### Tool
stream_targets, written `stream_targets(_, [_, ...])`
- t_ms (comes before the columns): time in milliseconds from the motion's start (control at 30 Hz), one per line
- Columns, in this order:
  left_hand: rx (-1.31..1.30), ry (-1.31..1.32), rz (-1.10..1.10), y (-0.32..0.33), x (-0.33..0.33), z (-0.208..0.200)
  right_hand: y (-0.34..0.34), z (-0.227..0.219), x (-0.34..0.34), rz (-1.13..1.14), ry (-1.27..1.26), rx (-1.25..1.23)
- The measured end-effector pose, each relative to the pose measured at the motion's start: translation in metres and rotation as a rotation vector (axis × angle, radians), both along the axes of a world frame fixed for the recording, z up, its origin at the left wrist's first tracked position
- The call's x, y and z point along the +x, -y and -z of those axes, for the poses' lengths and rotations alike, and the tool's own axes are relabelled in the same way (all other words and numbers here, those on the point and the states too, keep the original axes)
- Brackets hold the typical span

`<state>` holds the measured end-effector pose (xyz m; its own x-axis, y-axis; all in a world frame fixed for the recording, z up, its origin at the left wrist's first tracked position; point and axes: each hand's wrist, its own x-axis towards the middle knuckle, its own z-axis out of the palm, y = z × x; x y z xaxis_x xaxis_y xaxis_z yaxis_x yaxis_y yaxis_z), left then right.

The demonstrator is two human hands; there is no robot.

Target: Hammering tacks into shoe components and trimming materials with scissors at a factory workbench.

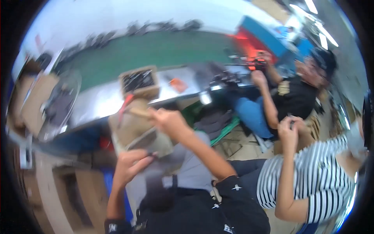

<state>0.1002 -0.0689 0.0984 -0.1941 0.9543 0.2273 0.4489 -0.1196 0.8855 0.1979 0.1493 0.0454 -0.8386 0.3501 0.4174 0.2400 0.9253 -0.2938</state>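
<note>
My right hand (169, 124) is closed round the pale wooden handle (139, 112) of a tool. A red strip (125, 106) shows at the tool's far end; blur hides what kind of tool it is. Lower and to the left, my left hand (130, 165) pinches a small dark piece (153, 154) between thumb and fingers. Beyond both hands, a small cardboard box (156, 93) filled with dark parts sits at the bench edge. Between my hands and the bench is a brown cardboard box (130, 126).
A metal-edged bench (93, 99) with a green top runs across, with dark parts along its back. An orange item (178, 84) lies on it. To my right, a person in a striped shirt (300, 171) and another in black (292, 99) work close by. Cardboard (37, 105) stands left.
</note>
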Motion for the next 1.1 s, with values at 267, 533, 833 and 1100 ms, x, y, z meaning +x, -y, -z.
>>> stream_targets(267, [-0.094, 0.522, -0.002, 0.022, 0.018, -0.018, 0.024, -0.015, 0.008, -0.297, -0.058, -0.295])
stream_targets(533, [-0.074, 0.623, 0.043, 0.030, 0.020, -0.010, 0.086, -0.021, 0.045, -0.732, -0.290, -1.460])
stream_targets(833, [-0.112, 0.670, 0.303, 0.022, 0.023, 0.004, 0.085, -0.025, 0.051, -0.780, -0.411, -1.528])
stream_targets(1100, [-0.417, 0.849, 0.273, 0.003, 0.037, 0.052, 0.057, 0.025, 0.112, 0.126, -0.655, -1.316])
